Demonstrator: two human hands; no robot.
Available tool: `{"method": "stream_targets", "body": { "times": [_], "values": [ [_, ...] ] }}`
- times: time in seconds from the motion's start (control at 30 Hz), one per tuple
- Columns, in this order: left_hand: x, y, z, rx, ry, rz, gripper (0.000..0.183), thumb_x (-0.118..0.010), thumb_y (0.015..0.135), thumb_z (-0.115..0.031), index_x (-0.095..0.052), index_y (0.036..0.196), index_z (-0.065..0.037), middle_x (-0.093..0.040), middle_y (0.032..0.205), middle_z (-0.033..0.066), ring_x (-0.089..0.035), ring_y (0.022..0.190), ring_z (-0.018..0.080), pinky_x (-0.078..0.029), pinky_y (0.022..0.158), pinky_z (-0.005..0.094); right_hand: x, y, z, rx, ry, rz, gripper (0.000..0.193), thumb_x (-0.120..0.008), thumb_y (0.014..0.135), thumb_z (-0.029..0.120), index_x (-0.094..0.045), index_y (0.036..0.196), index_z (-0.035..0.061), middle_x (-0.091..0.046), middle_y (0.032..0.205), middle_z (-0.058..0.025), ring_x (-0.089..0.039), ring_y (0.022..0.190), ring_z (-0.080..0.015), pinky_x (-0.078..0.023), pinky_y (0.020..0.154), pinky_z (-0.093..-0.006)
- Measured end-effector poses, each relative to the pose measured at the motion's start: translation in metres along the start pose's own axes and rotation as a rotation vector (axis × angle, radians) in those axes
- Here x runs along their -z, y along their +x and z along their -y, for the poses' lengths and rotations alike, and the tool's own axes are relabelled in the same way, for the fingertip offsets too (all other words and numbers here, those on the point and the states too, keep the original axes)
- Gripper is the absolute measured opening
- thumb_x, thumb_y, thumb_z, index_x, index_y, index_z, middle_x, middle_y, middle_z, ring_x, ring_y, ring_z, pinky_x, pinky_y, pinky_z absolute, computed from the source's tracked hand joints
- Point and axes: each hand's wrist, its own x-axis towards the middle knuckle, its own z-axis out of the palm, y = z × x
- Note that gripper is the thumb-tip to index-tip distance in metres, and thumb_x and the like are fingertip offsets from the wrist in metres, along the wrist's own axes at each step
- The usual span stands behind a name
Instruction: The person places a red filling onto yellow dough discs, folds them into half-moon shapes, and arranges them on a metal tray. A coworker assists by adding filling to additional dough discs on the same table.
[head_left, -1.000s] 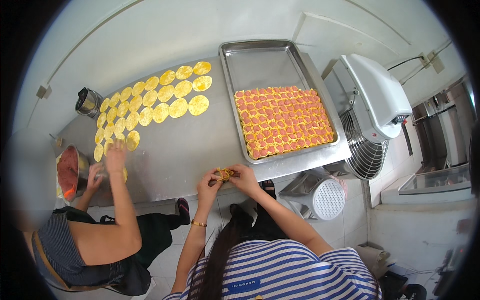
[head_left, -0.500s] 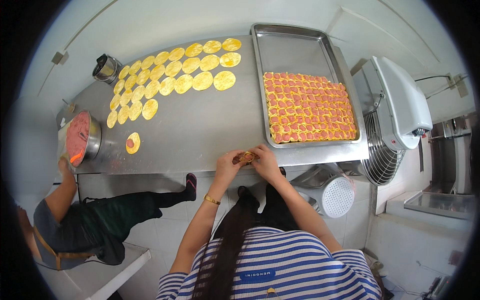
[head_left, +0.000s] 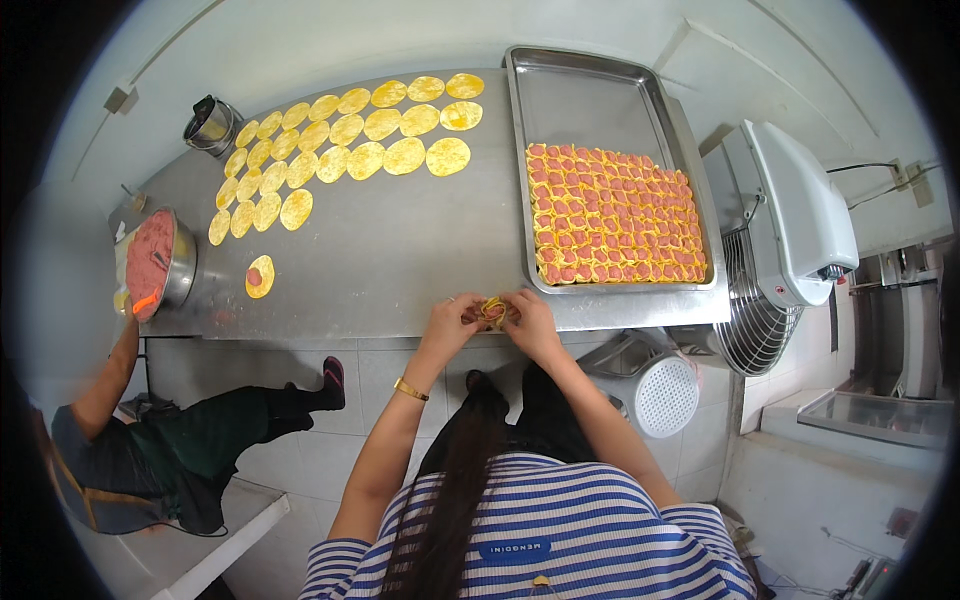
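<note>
Left hand (head_left: 452,322) and right hand (head_left: 532,322) both pinching one yellow-wrapped dumpling (head_left: 492,312) over near edge of steel table (head_left: 430,240). Two-sided grip probably keeps wrapper cupped round pink middle. Big tray (head_left: 590,100) just beyond, to right, guessing for short reach: near part packed with rows of dumplings (head_left: 615,220), pink tops up. Metal bowl (head_left: 184,265) at table's left end, loaded with pink filling (head_left: 150,252). Flat wrappers (head_left: 366,160) spread out, maybe so none stick.

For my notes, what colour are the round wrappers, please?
The wrappers are yellow; head view shows best.
</note>
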Motion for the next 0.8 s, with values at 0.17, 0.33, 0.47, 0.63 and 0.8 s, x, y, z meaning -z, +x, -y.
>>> {"method": "stream_targets", "body": {
  "times": [0.17,0.33,0.47,0.63,0.8],
  "values": [
    [-0.002,0.005,-0.006,0.102,0.046,0.032,0.024,-0.076,0.072,-0.009,-0.063,0.091,-0.001,-0.067,0.074,0.0100,-0.067,0.069,0.0189,-0.053,0.064,0.0292,-0.003,0.010,0.006,0.074,-0.084,0.027,0.034,-0.059,0.069,-0.008,-0.064,0.102,0.0009,-0.059,0.090,-0.0138,-0.062,0.080,-0.0295,-0.049,0.069,-0.0348],
    [-0.002,0.005,-0.005,0.117,0.130,0.003,0.024,-0.075,0.073,-0.010,-0.061,0.090,-0.001,-0.067,0.073,0.0110,-0.068,0.072,0.0194,-0.053,0.064,0.0294,-0.001,0.018,0.007,0.110,-0.020,-0.022,0.024,-0.057,0.072,-0.008,-0.066,0.093,0.0002,-0.061,0.086,-0.0127,-0.062,0.081,-0.0300,-0.049,0.069,-0.0352],
    [-0.005,0.002,0.001,0.002,-0.034,-0.116,0.026,-0.077,0.070,-0.009,-0.058,0.086,0.000,-0.066,0.075,0.0130,-0.067,0.070,0.0227,-0.052,0.063,0.0309,0.000,0.015,0.009,0.049,-0.024,0.027,0.027,-0.056,0.072,-0.008,-0.065,0.096,-0.0001,-0.061,0.090,-0.0144,-0.061,0.084,-0.0323,-0.049,0.072,-0.0367],
    [-0.004,0.003,0.000,0.077,0.097,-0.045,0.026,-0.076,0.070,-0.004,-0.060,0.090,-0.001,-0.068,0.081,0.0117,-0.068,0.073,0.0212,-0.054,0.066,0.0301,-0.003,0.021,0.011,0.134,-0.028,0.079,0.026,-0.057,0.070,-0.007,-0.065,0.095,-0.0003,-0.060,0.090,-0.0168,-0.059,0.087,-0.0354,-0.048,0.075,-0.0397],
    [-0.002,0.003,-0.003,0.041,0.021,-0.113,0.025,-0.077,0.069,-0.007,-0.060,0.086,-0.001,-0.068,0.078,0.0121,-0.068,0.071,0.0217,-0.053,0.064,0.0309,-0.003,0.021,0.012,0.062,-0.056,0.064,0.025,-0.056,0.069,-0.008,-0.066,0.092,-0.0004,-0.061,0.090,-0.0160,-0.059,0.087,-0.0351,-0.048,0.075,-0.0395]
  ]
}}
